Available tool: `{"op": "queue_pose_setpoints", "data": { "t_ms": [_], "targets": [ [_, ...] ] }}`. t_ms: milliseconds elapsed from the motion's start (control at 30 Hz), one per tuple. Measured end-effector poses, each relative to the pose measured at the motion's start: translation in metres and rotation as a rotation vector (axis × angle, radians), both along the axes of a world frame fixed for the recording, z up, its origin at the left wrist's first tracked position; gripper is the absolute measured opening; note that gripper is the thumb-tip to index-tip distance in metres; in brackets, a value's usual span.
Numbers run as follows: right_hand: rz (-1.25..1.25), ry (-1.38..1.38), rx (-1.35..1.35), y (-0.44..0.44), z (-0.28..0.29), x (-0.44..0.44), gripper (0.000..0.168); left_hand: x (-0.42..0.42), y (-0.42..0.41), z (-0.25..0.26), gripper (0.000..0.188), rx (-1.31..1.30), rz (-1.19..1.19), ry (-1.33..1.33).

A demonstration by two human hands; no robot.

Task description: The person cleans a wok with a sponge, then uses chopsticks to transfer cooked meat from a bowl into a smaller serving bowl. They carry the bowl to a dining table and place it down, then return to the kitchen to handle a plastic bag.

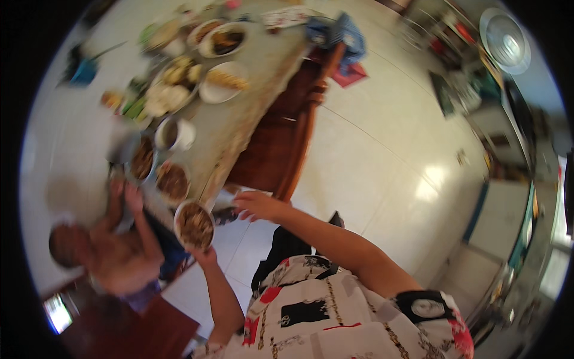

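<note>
My left hand grips the lower rim of a white bowl filled with brown food in pieces. The bowl is beside the near end of the long table. My right hand reaches out to the left with its fingers apart and nothing in them, near a brown wooden chair. Beyond my bowl, a second bowl of brown food stands at the table's end. A blue-rimmed bowl with darker food and a white cup stand further up.
Another person sits at the left, close to the table. Further along are a plate of pale rounded food, a white plate and a dish of dark food. Blue cloth hangs on a chair back. Cabinets line the right.
</note>
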State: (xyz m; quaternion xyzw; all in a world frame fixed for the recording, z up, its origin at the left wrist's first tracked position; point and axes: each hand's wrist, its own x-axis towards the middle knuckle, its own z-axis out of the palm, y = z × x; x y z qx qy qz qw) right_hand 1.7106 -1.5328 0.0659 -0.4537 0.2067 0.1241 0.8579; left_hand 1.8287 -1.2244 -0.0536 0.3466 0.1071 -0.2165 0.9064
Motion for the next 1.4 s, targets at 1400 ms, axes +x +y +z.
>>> {"op": "queue_pose_setpoints", "data": {
  "t_ms": [1400],
  "targets": [
    [-0.52, 0.448, -1.095, -0.019, -0.086, 0.113, 0.017, 0.071, -0.091, 0.049, 0.086, 0.694, -0.101, 0.695]
  ]
}}
